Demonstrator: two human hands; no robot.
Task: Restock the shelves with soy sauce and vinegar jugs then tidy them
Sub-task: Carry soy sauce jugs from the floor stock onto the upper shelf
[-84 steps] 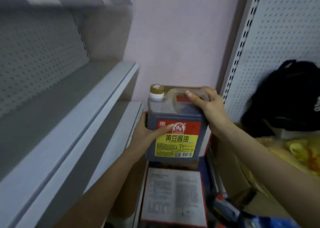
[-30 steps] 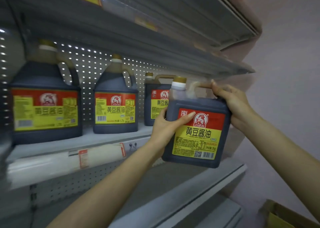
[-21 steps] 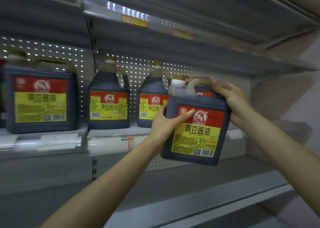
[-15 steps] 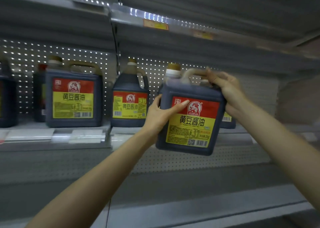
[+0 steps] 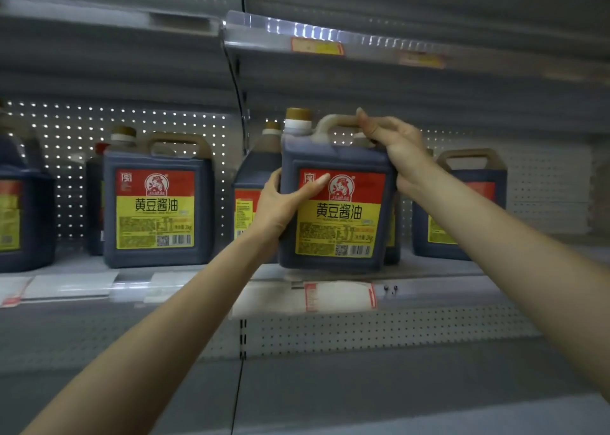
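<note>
Jug (image 5: pixel 336 210) raised since earlier frame; base now level with shelf (image 5: pixel 435 282) edge at frame centre. Whether it rests there, cannot tell. Right hand (image 5: pixel 392 144) curled round top handle. Left hand (image 5: pixel 280 203) cups left side, thumb on label. One jug held; five shelf jugs (image 5: pixel 155 203) plain, sixth mostly hidden.

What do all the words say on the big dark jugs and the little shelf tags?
"黄豆酱油": yellow label of the held jug.
"黄豆酱油": yellow label of the left standing jug.
Small print and logo words on both: too small to read.
Label of the right jug: blurred, unreadable.
Price tags on the shelf edge and upper tags: blurred, unreadable.
</note>
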